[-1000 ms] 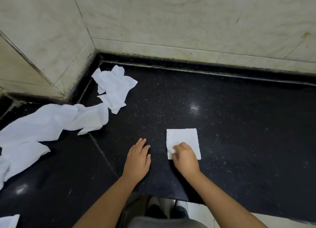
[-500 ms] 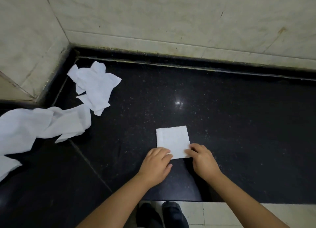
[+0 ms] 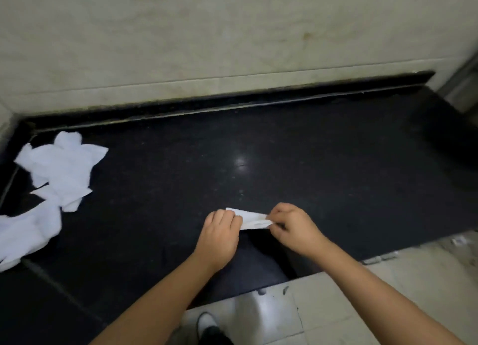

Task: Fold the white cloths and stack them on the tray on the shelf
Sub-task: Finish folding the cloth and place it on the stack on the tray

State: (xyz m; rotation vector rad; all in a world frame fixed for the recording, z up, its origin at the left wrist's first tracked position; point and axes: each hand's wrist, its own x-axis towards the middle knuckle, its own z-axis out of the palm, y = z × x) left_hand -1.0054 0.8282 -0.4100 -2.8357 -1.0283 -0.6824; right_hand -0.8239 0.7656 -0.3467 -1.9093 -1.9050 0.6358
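A small folded white cloth (image 3: 252,219) is held just above the black stone counter (image 3: 323,168), seen edge-on and slightly tilted. My left hand (image 3: 219,237) pinches its left end and my right hand (image 3: 294,228) pinches its right end. A crumpled white cloth (image 3: 64,168) lies at the far left of the counter near the wall corner. Another loose white cloth (image 3: 23,236) trails off the left edge of the view. No tray or shelf is in view.
A pale marble wall (image 3: 232,47) rises behind the counter. The counter's front edge runs diagonally at lower right, with light floor tiles (image 3: 349,306) below it. A shoe (image 3: 207,324) shows at the bottom. A dark frame edge stands at the far right.
The folded cloth lay flat on the counter before; now both hands have lifted it by its ends. The view has swung to the right, so the loose cloths sit further left.
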